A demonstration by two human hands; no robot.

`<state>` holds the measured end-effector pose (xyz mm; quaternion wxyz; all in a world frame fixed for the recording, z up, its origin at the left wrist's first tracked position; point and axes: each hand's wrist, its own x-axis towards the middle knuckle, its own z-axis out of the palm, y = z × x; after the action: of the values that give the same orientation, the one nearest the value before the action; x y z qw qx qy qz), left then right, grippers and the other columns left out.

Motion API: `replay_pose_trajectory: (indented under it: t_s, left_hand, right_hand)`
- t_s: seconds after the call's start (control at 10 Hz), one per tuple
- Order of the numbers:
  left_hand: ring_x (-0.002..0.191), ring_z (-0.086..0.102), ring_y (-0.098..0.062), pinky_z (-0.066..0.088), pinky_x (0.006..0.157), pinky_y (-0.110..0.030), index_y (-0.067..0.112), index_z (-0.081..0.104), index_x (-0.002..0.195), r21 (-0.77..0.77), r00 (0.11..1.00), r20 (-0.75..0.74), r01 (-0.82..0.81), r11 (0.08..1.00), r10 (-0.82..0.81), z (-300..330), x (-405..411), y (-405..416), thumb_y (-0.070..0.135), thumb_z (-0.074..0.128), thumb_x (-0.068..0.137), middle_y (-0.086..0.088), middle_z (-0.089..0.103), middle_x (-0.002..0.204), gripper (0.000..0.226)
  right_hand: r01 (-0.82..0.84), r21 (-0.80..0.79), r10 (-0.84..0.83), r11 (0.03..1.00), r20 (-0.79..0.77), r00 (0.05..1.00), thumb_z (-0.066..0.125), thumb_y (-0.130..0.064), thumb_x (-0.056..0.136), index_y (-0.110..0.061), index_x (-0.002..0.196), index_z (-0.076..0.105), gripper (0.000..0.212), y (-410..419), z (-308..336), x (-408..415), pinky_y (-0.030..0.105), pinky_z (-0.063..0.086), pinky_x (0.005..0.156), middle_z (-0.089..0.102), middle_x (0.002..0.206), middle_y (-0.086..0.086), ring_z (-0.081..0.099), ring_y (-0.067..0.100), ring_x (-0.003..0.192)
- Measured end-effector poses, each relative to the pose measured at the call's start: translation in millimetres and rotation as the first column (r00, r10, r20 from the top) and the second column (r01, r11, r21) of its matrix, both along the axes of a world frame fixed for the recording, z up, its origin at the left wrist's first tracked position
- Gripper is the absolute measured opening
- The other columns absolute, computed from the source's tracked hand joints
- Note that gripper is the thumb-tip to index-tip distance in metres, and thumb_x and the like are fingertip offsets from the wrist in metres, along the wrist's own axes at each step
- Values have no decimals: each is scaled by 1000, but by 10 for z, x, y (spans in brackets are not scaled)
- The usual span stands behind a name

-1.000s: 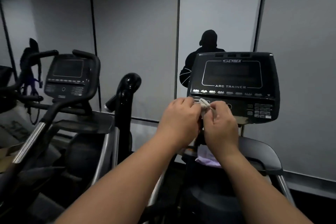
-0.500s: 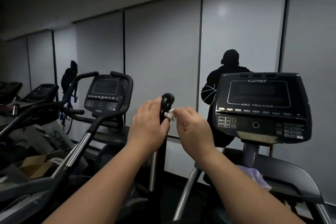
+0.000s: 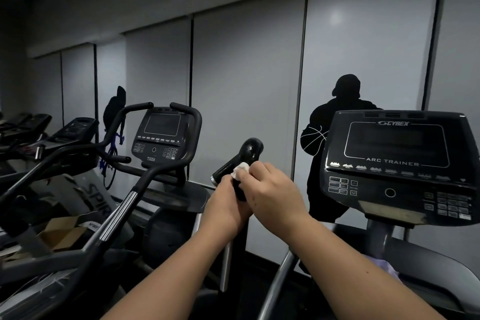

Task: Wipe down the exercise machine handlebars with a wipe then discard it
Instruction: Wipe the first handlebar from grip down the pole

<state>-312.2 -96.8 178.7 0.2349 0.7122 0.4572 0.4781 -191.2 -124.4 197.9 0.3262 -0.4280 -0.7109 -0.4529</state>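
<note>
Both hands meet on the upright black handlebar that rises just left of the Cybex Arc Trainer console. The right hand has its fingers curled around a small white wipe and presses it against the handlebar, just below the rounded glossy top of the grip. The wipe is crumpled, and only a small patch of it shows between the fingertips and the bar. The left hand sits lower and on the far side from the console, its fingers wrapped round the handlebar stem; its thumb side lies against the wipe's lower edge. The 2 hands touch each other at the bar.

A short side stub with a metal end cap sticks out from the handlebar, away from the console. Further from the console on that side stands a second machine with a dark screen and curved black handles. Below the console, a pale lilac cloth lies on the machine's dark shroud. Behind the console, a dark silhouette figure holding a basketball is printed on the grey wall panels.
</note>
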Motion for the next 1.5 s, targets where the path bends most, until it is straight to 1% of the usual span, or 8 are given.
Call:
replay_pose_trajectory:
  t_s: [0.4,0.8,0.9,1.1,1.2,1.3,1.4,1.5]
  left_hand:
    - [61,53,-18,55,66,-45,23,55,78,-80,968,237,107,991,-86,-259,132,158,48,62,64,-3,63,65,29]
    - [79,61,3,54,73,-15,45,49,94,152,969,191,131,980,-159,-393,71,181,30,60,74,19,62,89,27]
    - [63,60,-11,55,63,-37,31,57,87,37,958,261,109,993,-115,-397,101,205,37,69,72,6,66,73,19]
    - [67,66,-16,51,64,-25,15,70,81,333,992,-115,-14,943,55,-501,184,425,5,70,63,-2,66,71,21]
    - [69,60,0,45,60,-10,27,61,102,227,994,88,40,973,-62,-420,128,320,14,75,76,11,65,81,33]
    - [61,66,-16,51,55,-24,9,70,79,268,1000,-15,3,963,1,-478,221,352,0,82,50,-4,65,68,33]
    - [73,69,-17,56,62,-30,16,61,94,73,981,118,143,987,-151,-521,203,445,17,83,65,-3,69,81,36]
    - [76,65,-12,55,68,-29,23,60,105,206,992,125,-18,978,-9,-533,140,391,36,66,75,11,69,87,34]
  right_hand:
    - [27,-86,-35,996,-90,995,76,0,68,-12,86,64,25,74,92,-92,27,22,50,48,71,3,36,21,57]
    - [46,-70,-19,996,355,935,67,0,67,-13,78,53,22,35,132,-100,32,23,56,50,72,7,44,24,60]
    - [82,-48,-71,995,195,978,72,-2,67,-12,78,56,22,46,317,-60,31,24,55,51,70,8,47,27,58]
    - [112,-28,-92,993,396,914,47,-4,74,-14,72,57,14,18,228,-185,31,25,56,53,68,6,50,25,58]
    - [146,-11,-139,989,246,959,55,-4,70,-12,73,58,9,44,323,-183,32,26,55,54,68,7,50,27,58]
    - [66,-42,-47,997,354,934,37,-4,75,-12,72,56,21,-3,84,-280,32,28,53,52,68,7,47,24,57]
    - [87,-32,-74,996,304,950,47,-5,76,-12,77,58,13,23,215,-169,32,28,54,52,69,7,47,26,58]
    - [95,-27,-87,995,198,976,62,-2,72,-11,82,58,14,35,223,-146,32,24,57,51,70,7,45,26,59]
